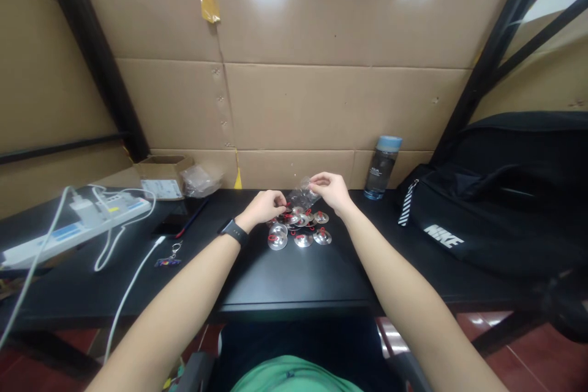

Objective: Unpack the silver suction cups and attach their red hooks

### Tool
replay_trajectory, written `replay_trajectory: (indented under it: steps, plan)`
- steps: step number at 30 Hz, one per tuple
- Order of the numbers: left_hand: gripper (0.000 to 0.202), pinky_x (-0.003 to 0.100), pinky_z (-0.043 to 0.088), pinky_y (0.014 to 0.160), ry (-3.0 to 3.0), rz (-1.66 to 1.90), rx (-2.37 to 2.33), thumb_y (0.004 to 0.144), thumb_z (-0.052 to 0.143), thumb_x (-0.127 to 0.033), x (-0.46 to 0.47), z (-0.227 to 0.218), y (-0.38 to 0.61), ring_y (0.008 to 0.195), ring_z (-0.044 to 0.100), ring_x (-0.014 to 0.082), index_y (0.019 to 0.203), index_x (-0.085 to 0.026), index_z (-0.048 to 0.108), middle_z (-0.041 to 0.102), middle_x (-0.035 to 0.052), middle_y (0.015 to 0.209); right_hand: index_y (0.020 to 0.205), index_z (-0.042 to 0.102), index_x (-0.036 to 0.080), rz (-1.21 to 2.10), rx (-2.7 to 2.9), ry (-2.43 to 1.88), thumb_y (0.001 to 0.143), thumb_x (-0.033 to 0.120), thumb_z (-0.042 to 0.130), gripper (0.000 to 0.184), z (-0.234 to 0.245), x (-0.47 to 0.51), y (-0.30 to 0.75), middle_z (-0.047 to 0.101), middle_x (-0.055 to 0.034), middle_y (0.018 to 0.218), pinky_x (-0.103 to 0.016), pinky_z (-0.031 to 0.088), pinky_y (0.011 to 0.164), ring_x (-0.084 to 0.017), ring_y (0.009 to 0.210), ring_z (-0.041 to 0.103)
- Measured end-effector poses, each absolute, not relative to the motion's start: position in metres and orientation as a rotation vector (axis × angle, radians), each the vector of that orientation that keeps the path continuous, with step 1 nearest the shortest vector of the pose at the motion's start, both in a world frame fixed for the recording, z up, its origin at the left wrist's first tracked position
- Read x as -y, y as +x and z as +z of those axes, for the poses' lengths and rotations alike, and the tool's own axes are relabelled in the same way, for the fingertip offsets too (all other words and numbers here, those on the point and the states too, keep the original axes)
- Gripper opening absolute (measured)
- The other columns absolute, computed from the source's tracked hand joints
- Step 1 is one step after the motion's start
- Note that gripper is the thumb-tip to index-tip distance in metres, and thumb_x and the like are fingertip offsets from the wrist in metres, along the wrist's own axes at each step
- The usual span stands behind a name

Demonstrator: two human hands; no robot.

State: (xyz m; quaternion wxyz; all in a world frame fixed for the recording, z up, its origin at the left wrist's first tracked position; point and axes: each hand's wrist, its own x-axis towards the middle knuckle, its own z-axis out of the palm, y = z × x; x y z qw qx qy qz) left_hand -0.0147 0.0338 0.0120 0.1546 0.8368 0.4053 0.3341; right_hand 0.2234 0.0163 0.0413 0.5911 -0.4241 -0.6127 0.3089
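Observation:
A pile of small silver finger cymbals (303, 240) with red loops lies on the black table, some overlapping. Just behind them is a crumpled clear plastic bag (301, 197). My right hand (333, 192) pinches the bag's right edge between thumb and fingers. At the left side of the pile, my left hand (263, 208) has its fingers curled together beside a red loop. What those fingers hold, if anything, is hidden. A dark watch (234, 231) is on my left wrist.
A water bottle (383, 168) and a black bag (496, 208) stand to the right. On the left are a power strip (78, 229) with white cables, a phone (171, 224), a keyring (171, 257), and a small cardboard box (163, 174). Cardboard panels (294, 104) wall the back.

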Motion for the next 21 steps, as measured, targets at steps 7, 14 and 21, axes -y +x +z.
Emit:
replay_trajectory:
  steps: [7, 14, 21]
  plan:
    - [0.019, 0.025, 0.048, 0.061, 2.173, 1.057, -1.176, 0.074, 0.072, -0.02, -0.032, 0.013, -0.011, 0.065, 0.066, 0.0167, 0.092, -0.023, 0.066, 0.073, 0.001, 0.079, 0.088, 0.069, 0.015, 0.716, 1.32, -0.919, 0.064, 0.033, 0.083, 0.032, 0.046, -0.014, 0.226, 0.069, -0.0041, 0.077, -0.027, 0.052, 0.061, -0.016, 0.066, 0.064]
    - [0.038, 0.019, 0.042, 0.056, 1.604, 1.02, -1.031, 0.089, 0.063, -0.054, -0.025, 0.024, -0.002, 0.08, 0.07, 0.0162, 0.102, -0.02, 0.055, 0.076, 0.0097, 0.099, 0.098, 0.064, 0.019, 0.851, 1.207, -0.815, 0.065, 0.038, 0.085, 0.044, 0.043, -0.018, 0.228, 0.069, -0.0013, 0.079, -0.026, 0.052, 0.062, -0.015, 0.07, 0.065]
    - [0.045, 0.022, 0.044, 0.059, 1.544, 0.9, -0.849, 0.084, 0.067, -0.057, -0.014, 0.026, 0.008, 0.079, 0.07, 0.0168, 0.093, -0.014, 0.066, 0.076, 0.0149, 0.1, 0.109, 0.055, 0.022, 0.814, 1.166, -0.843, 0.066, 0.041, 0.083, 0.055, 0.032, -0.024, 0.222, 0.067, 0.0017, 0.078, -0.029, 0.056, 0.068, -0.017, 0.071, 0.068]
